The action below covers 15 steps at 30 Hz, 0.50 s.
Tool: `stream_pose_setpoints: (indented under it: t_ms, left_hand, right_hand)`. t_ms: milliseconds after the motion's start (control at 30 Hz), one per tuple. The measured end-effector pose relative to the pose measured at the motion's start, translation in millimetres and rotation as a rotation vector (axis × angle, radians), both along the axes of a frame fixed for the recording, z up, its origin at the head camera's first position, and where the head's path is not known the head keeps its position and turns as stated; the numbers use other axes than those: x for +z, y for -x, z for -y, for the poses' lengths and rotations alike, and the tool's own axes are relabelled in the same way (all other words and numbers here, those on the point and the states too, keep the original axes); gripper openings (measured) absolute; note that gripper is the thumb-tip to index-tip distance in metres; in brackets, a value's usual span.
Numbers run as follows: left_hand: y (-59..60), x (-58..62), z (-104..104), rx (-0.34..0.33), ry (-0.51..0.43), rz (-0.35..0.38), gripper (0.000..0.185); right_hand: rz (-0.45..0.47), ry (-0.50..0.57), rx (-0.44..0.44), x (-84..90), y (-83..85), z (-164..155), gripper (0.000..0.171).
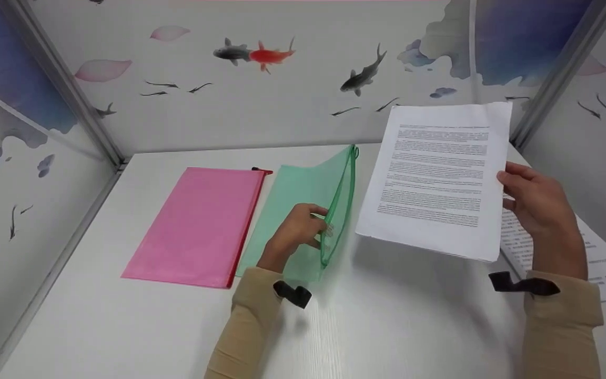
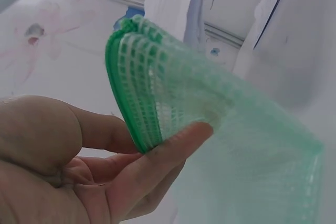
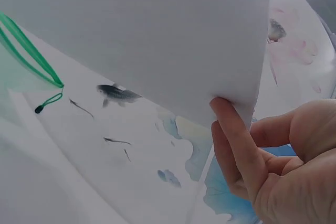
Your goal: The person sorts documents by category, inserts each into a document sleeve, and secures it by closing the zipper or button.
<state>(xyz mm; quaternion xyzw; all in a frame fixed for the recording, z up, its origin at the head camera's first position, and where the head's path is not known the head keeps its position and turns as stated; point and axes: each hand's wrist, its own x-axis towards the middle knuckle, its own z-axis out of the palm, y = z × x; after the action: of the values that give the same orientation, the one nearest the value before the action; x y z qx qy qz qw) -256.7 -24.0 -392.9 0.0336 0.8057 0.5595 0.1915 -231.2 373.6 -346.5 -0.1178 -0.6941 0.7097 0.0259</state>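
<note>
My left hand [image 1: 296, 227] pinches the zipped edge of a green mesh zip pouch [image 1: 295, 184], whose mouth gapes toward the right. In the left wrist view the thumb and fingers hold the pouch's green edge [image 2: 122, 95]. A stack of printed paper [image 1: 437, 173] hangs raised and tilted over the table, right of the pouch mouth. My right hand [image 1: 539, 202] grips that stack by its right edge, fingers behind it. From the right wrist view, the fingertips press the blank back of the paper [image 3: 173, 40], and the pouch's zipper pull [image 3: 50, 99] dangles at the left.
A pink zip pouch [image 1: 192, 226] with a red zipper lies flat left of the green one. More printed sheets [image 1: 597, 258] lie on the white table [image 1: 140, 326] at the right, partly behind my right wrist. Walls with painted fish enclose the table at the back and sides.
</note>
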Motion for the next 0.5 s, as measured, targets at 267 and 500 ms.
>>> stream_pose_setpoints:
  t_ms: [267,500]
  left_hand:
    - [2.3,1.0,-1.3,0.033,0.000,0.011,0.036]
    - [2.7,2.1,-2.4,0.055,0.006,0.024,0.034]
  right_hand:
    - [-0.042,0.219,0.076,2.6,1.2,12.5,0.055]
    - [-0.045,0.283,0.187,-1.7,5.8,28.7,0.040]
